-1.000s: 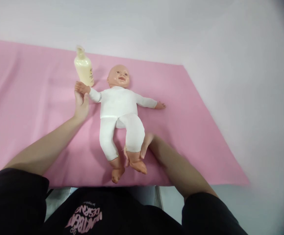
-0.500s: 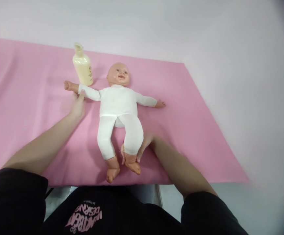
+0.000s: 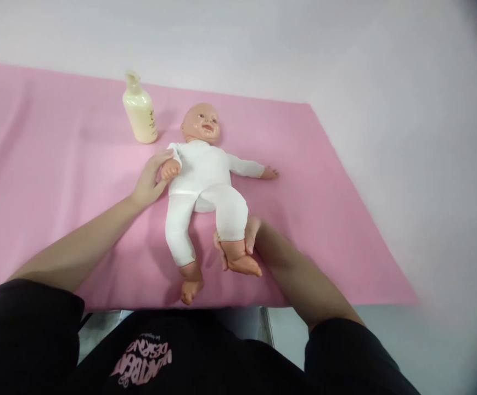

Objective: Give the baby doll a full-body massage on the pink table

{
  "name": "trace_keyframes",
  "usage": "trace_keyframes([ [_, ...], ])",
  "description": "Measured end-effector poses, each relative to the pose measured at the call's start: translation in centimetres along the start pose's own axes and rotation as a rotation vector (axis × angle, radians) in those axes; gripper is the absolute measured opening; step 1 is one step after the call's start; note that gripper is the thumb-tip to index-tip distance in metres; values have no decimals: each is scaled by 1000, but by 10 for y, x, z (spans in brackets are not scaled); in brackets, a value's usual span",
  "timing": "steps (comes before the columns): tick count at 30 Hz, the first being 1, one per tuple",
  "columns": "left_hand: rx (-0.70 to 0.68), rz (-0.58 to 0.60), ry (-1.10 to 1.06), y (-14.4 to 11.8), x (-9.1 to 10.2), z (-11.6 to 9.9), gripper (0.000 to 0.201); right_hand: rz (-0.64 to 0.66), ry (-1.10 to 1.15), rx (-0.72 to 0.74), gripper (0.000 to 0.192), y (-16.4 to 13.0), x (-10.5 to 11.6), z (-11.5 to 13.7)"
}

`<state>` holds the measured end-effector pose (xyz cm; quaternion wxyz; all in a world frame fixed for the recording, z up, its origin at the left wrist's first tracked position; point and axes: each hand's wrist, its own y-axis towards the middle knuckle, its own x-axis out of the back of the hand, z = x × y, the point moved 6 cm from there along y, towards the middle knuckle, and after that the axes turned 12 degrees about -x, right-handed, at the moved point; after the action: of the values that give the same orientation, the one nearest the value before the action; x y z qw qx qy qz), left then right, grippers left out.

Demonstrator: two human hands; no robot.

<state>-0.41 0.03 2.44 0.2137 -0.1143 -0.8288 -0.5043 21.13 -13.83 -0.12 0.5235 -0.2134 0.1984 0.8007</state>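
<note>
A baby doll (image 3: 203,164) in a white cloth suit lies on its back, head toward the far side. My left hand (image 3: 152,178) is closed round the doll's arm near its wrist, and that arm is folded in against the doll's chest and side. Below, my right hand (image 3: 251,233) grips the other side's lower leg at the ankle, with fingers showing on both sides of it. That leg is bent and raised a little at the knee. The doll's other arm stretches out to the right, and its other leg lies toward the near edge.
A cream-coloured pump bottle (image 3: 140,112) stands upright beyond my left hand, left of the doll's head. The pink sheet (image 3: 312,219) covers the table; its near edge runs close to my body. A pale wall or floor lies past the far and right edges.
My left hand has brought the doll's arm from stretched out to folded in at its chest. My right hand has moved the doll's lower leg up and to the right, bending it more.
</note>
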Motion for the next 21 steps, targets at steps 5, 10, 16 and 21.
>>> trace_keyframes([
  [5, -39, 51, 80, 4, 1, -5, 55, -25, 20, 120, 60, -9, 4, -2],
  [10, 55, 19, 84, 0, 4, 5, 60, -10, 37, 101, 62, -10, 4, -3],
  [16, 81, -33, 73, -1, 8, 7, 60, -70, 31, 71, 57, -7, 9, -2],
  [21, 124, -100, 19, -1, 9, 14, 62, -115, -38, 3, 57, -5, 12, -5],
])
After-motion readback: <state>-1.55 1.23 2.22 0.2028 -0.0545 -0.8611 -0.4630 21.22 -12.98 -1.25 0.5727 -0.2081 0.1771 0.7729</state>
